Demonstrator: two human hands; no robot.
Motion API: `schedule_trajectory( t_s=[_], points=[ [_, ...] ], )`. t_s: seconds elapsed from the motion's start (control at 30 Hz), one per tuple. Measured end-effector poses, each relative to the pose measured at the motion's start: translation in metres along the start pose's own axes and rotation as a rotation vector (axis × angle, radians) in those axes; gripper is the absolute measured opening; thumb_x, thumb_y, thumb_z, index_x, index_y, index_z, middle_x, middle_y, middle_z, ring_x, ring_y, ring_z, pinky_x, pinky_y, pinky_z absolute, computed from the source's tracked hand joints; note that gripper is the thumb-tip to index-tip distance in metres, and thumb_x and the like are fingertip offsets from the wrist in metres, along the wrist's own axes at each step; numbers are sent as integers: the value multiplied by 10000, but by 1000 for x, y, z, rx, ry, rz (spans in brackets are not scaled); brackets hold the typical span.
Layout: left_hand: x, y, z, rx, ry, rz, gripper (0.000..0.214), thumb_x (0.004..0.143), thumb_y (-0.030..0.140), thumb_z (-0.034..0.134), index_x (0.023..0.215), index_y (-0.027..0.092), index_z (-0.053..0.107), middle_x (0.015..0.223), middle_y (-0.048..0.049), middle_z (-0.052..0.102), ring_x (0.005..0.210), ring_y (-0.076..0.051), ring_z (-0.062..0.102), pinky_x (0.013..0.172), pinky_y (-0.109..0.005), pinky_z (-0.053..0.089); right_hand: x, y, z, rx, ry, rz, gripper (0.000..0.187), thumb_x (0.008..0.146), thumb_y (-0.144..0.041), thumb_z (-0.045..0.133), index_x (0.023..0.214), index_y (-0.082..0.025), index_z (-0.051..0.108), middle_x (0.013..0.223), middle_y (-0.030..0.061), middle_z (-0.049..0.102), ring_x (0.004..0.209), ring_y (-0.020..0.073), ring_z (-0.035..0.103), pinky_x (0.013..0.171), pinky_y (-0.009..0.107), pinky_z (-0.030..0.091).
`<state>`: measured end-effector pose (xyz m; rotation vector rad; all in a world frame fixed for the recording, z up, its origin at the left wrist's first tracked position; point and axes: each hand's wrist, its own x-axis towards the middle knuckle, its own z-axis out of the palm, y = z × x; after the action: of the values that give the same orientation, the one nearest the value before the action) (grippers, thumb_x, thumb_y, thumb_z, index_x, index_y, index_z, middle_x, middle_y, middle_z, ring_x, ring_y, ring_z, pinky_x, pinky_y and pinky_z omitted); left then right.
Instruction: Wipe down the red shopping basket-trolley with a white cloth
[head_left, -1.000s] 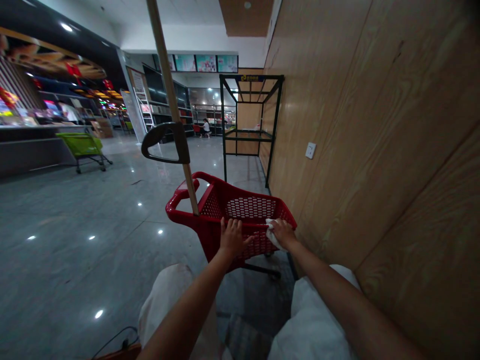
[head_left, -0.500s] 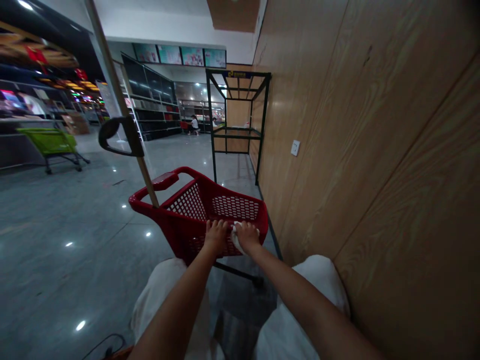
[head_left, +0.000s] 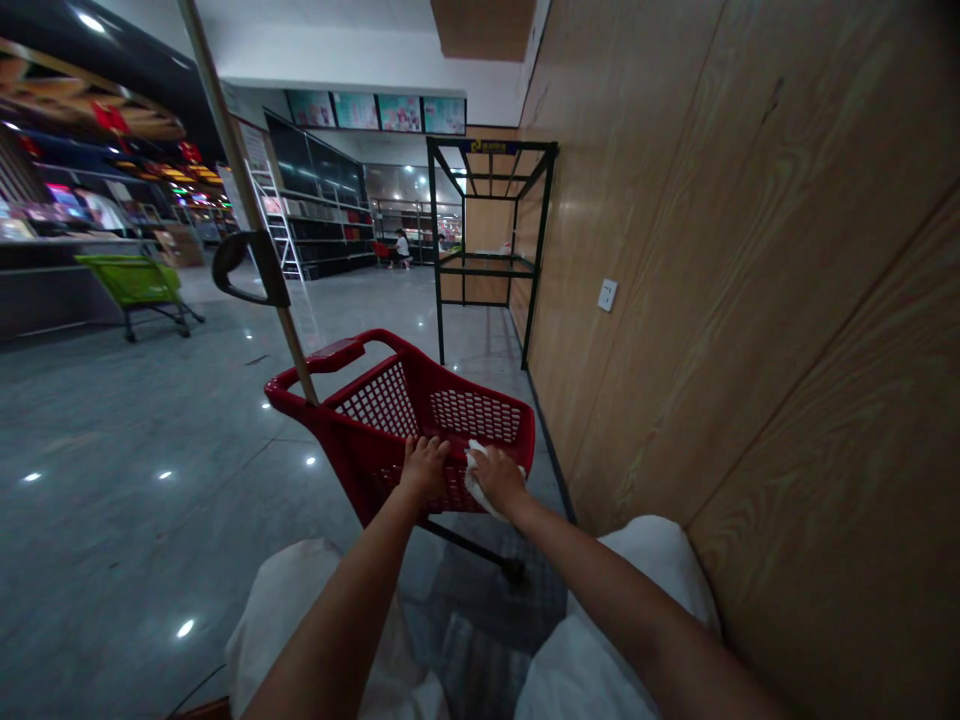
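A red plastic shopping cart (head_left: 375, 460) with a mesh basket stands in front of me, on a black wheeled base. My left hand (head_left: 425, 470) rests on its near rim, fingers spread, holding nothing. My right hand (head_left: 499, 478) presses a crumpled white cloth (head_left: 478, 482) against the same rim, just beside my left hand. A wooden pole (head_left: 255, 220) rises from the cart's left corner and carries a black loop handle (head_left: 251, 272). The basket's inside looks bare.
A wood-panelled wall (head_left: 675, 300) with a white socket (head_left: 607, 295) runs close on my right. Ahead stands a black metal shelf frame (head_left: 487, 230). A green cart (head_left: 131, 282) stands on the polished grey floor (head_left: 150, 420) at left. A person (head_left: 401, 248) sits far off.
Since a second ago, the cart has shifted left in view and my hands have come closer together. The cloth now sits nearer the rim's middle.
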<state>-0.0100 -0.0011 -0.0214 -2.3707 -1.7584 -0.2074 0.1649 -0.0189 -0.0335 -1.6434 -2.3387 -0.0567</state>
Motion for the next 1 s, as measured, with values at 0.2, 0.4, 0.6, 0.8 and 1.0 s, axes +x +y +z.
schedule_trajectory(
  t_s=[0.2,0.4,0.6,0.8,1.0],
  points=[
    [-6,2,-5,-37,-6,1,546,699,231,592,1240,237,515,1298,-99,537,1179,-306,449,1077,-506,214,22,-39,1,1,1,-1,350,971,-257,365,1266,-181,536,1140,141,597,1013,248,562,862,368,461],
    [-10,-1,-2,-97,-11,7,535,685,176,556,1213,257,528,1291,-67,543,1195,-275,435,1096,-472,195,-10,23,2,137,-43,-144,431,964,-394,438,1385,-300,432,1262,60,575,1077,198,561,919,314,441],
    [-10,12,4,-111,-14,12,594,670,186,556,1259,227,489,1362,-107,477,1251,-307,381,1116,-522,119,-30,38,-4,96,-35,-36,413,958,-348,436,1351,-227,472,1256,102,568,1118,215,538,946,337,427],
    [-5,29,9,-117,-36,25,616,683,278,605,1279,244,454,1354,-110,472,1250,-326,375,1105,-551,115,3,-15,-12,23,-48,69,367,950,-319,426,1288,-210,519,1140,126,607,1000,251,590,822,352,470],
    [-3,29,9,-165,-27,86,625,628,232,614,1239,245,487,1325,-86,494,1215,-305,394,1092,-513,158,-8,15,-8,58,-26,5,352,959,-294,404,1286,-259,530,1152,82,631,1011,220,593,847,325,458]
  ],
)
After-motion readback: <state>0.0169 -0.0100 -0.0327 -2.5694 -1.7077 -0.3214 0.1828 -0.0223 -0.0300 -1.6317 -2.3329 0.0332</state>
